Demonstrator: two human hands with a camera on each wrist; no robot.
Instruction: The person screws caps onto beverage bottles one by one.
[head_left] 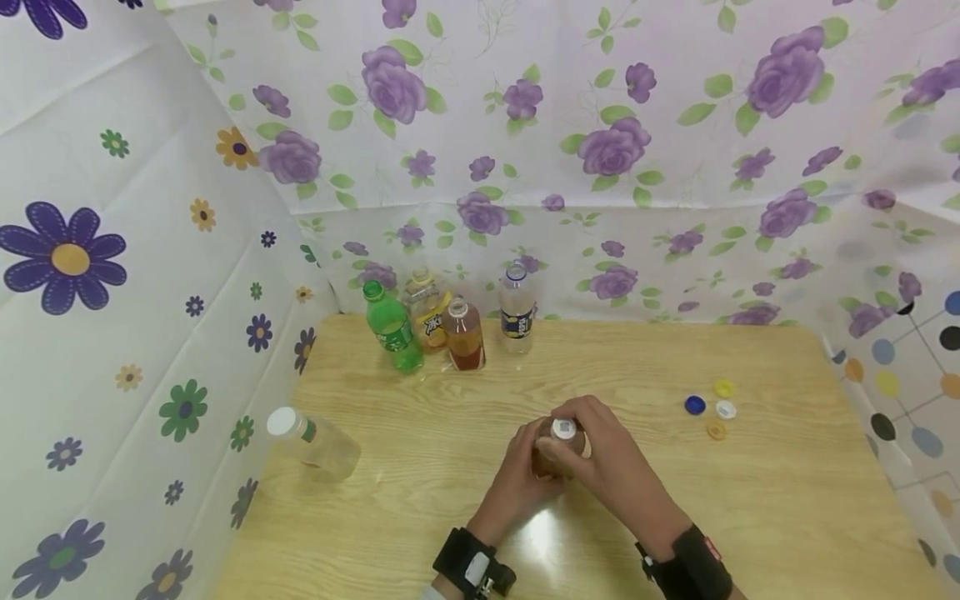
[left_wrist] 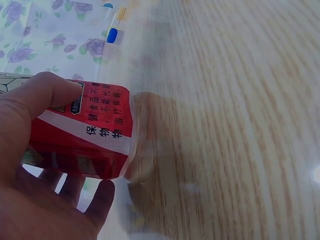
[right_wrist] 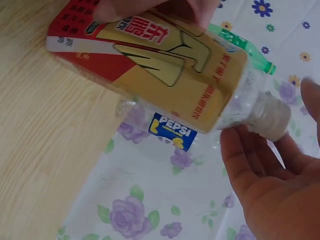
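My left hand [head_left: 525, 475] grips a squarish plastic bottle [right_wrist: 165, 65] by its red and gold label; the thumb lies along one side in the left wrist view. A pale cap [head_left: 563, 428] with a small printed square sits on its neck. My right hand [right_wrist: 270, 170] is around the neck and cap, fingers against the neck's far side. Its thumb stands apart from the cap in the right wrist view. In the head view, both hands cover most of the bottle near the table's middle.
At the back stand a green bottle [head_left: 393, 329], a clear bottle with yellow label [head_left: 435, 321], a brownish bottle [head_left: 465, 342] and a Pepsi bottle [head_left: 517, 317], all uncapped. A white-capped bottle [head_left: 318, 446] is at left. Loose caps, including a blue cap [head_left: 695, 405], lie at right.
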